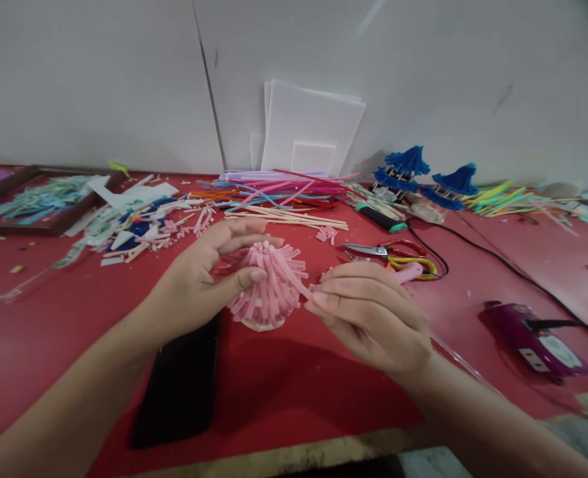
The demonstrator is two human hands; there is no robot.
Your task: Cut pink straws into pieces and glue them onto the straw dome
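My left hand point(209, 269) is wrapped round the left side of a pink cone-shaped craft piece point(269, 292), its thumb pressed on the front. Rows of soft pink strips cover the cone, and a pale base shows at its lower edge. Between the thumb and fingers of my right hand point(368, 309) is the end of a pink strip point(294, 279) that runs up toward the top of the cone. The far side of the piece is hidden from me.
Behind my right hand lie scissors point(373, 251) and a green-and-black handled tool point(381, 218). A black phone point(179, 385) rests by my left forearm. At right sits a purple power adapter point(537, 342) with a cord. Coloured pipe cleaners point(279, 189) and blue roofed models point(403, 169) line the back.
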